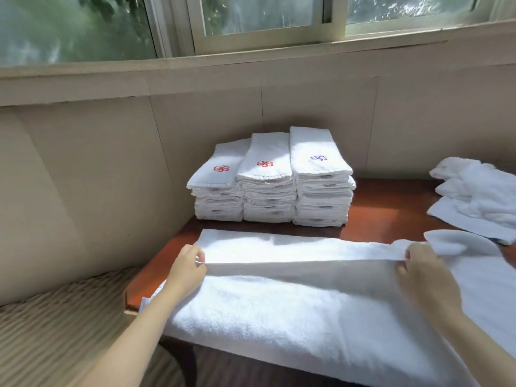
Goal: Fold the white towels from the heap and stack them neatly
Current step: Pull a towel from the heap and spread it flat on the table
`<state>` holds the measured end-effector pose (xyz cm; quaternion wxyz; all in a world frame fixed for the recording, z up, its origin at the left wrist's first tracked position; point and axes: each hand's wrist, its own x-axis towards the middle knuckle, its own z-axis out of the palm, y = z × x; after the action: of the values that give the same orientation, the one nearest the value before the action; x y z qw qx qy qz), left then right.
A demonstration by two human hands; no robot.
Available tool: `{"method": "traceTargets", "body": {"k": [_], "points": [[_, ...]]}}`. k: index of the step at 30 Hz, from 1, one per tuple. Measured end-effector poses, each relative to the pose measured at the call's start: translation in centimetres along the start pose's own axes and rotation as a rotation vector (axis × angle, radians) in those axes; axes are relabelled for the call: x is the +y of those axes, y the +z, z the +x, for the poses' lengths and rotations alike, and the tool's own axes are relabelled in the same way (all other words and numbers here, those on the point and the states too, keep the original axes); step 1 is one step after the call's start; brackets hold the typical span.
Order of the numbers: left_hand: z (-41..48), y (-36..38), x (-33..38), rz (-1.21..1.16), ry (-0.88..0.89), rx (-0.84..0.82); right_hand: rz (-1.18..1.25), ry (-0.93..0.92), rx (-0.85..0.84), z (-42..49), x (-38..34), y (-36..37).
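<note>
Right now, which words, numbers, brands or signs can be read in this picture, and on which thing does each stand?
No words or numbers are readable.
Red flower emblem, no letters: on the left stack.
Second red flower emblem, no letters: on the middle stack.
Purple emblem, no letters: on the right stack.
Small dark marks on folded edges: too blurred to read.

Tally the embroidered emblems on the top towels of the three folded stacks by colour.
Red emblems: 2
Blue-purple emblems: 1
Total: 3
</note>
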<state>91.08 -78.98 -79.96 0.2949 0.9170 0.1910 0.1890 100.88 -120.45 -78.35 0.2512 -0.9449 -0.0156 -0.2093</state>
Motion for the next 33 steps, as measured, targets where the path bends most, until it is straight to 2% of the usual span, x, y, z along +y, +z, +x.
{"method": "traceTargets", "body": {"k": [2, 3, 5, 7, 9, 11, 13, 16, 18, 22, 27, 29, 33], "points": [[-0.6, 0.1, 0.2, 0.075, 0.006, 0.058, -0.045, -0.088, 0.110, -1.3, 0.2, -0.3], [-0.8, 0.2, 0.3, 0.126, 0.007, 0.073, -0.126, -0.154, 0.085, -1.7, 0.6, -0.2], [-1.2, 0.3, 0.6, 0.278, -0.001, 0.085, -0.274, -0.175, -0.149, -2.4, 1.3, 0.1], [-1.4, 0.4, 0.8, 0.519, -0.032, 0.121, -0.250, -0.131, -0.309, -2.6, 2.2, -0.1], [-1.6, 0.7, 1.6, 0.688, -0.093, 0.155, -0.141, -0.143, -0.331, -2.7, 2.8, -0.5], [-2.1, 1.3, 3.4, 0.743, -0.122, 0.145, 0.043, -0.126, -0.365, -2.5, 3.3, -1.1], [-2.4, 2.6, 6.1, 0.719, -0.074, 0.082, 0.289, -0.044, -0.364, -2.2, 3.5, -1.8], [-2.8, 5.9, 12.0, 0.516, 0.069, -0.097, 0.603, 0.173, -0.169, -1.5, 3.5, -2.9], [-3.2, 8.6, 16.8, 0.368, 0.156, -0.214, 0.688, 0.314, -0.041, -0.9, 4.2, -3.1], [-4.1, 14.1, 24.6, 0.199, 0.270, -0.330, 0.530, 0.489, 0.054, -0.2, 6.6, -3.2], [-4.6, 19.9, 30.3, 0.126, 0.387, -0.306, 0.256, 0.476, -0.040, 1.2, 9.4, -2.5], [-4.3, 21.9, 32.2, 0.119, 0.402, -0.369, 0.251, 0.494, -0.020, 2.3, 10.0, -2.4], [-3.3, 25.2, 35.7, 0.136, 0.317, -0.521, 0.322, 0.592, 0.002, 5.1, 11.7, -3.1]]}}
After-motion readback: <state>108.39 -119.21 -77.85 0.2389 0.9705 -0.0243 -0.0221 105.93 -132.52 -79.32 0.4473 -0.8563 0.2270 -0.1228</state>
